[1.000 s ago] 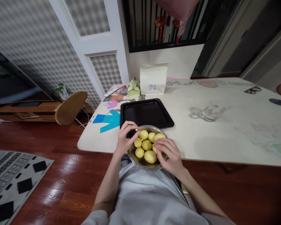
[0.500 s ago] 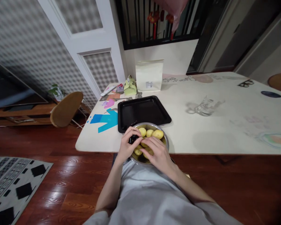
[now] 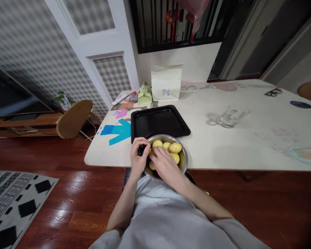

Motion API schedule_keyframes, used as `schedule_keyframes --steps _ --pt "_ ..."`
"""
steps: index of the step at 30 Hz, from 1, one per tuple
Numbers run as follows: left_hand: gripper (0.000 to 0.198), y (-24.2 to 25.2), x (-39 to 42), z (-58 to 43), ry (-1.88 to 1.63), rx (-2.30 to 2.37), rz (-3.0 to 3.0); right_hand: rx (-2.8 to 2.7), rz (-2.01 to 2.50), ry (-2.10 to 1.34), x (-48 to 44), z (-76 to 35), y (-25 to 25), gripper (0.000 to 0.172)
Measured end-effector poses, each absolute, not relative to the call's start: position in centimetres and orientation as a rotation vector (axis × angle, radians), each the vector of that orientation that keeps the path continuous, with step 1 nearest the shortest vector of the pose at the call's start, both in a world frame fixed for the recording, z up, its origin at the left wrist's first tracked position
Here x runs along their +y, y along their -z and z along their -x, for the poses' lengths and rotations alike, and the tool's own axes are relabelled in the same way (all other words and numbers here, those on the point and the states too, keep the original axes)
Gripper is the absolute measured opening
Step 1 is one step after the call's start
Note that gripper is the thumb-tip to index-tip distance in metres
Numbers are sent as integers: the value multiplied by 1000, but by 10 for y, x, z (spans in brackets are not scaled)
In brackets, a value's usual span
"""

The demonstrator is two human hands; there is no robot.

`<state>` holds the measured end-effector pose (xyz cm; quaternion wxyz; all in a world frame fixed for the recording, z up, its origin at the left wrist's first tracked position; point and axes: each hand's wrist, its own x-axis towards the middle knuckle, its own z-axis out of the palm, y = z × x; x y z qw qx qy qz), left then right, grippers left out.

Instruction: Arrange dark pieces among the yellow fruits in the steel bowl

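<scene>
A round metal bowl (image 3: 185, 157) of yellow potatoes (image 3: 175, 148) sits at the table's front edge, close against my body. At the bowl's left rim, my left hand (image 3: 139, 157) is closed around a small glossy black object (image 3: 141, 149); its kind is unclear, as the fingers cover most of it. My right hand (image 3: 166, 166) reaches over the bowl with its fingers bent and close together among the potatoes, near my left thumb. What lies under those fingers is hidden. Just behind the bowl is a black baking tray (image 3: 160, 121).
On the white table (image 3: 204, 148), a clear glass item (image 3: 229, 118) lies to the right. A pale paper bag (image 3: 166, 81) and a green package (image 3: 145, 94) stand at the back. Black-framed glasses (image 3: 273, 91) lie far right. A wooden chair (image 3: 74, 119) is at the left.
My right hand has moved left and further over the bowl, uncovering a potato on the right and covering others. My left hand has shifted slightly left with the black object.
</scene>
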<state>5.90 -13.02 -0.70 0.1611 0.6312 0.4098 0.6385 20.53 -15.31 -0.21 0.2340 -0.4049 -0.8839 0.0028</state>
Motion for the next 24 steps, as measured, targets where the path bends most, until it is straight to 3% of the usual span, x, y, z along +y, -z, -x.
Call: schedule_keyframes --steps 8,14,24 --pt "6 14 -136 -61 -1891 1233 -1861 -2371 1056 -45 -149 -195 6 29" --pt "6 15 -138 -63 -1884 1236 -1894 -2062 1052 -256 -144 -225 -1 14" --pt "5 7 -139 -65 -1689 1179 -1988 -2021 1171 -170 -133 -248 -1 18"
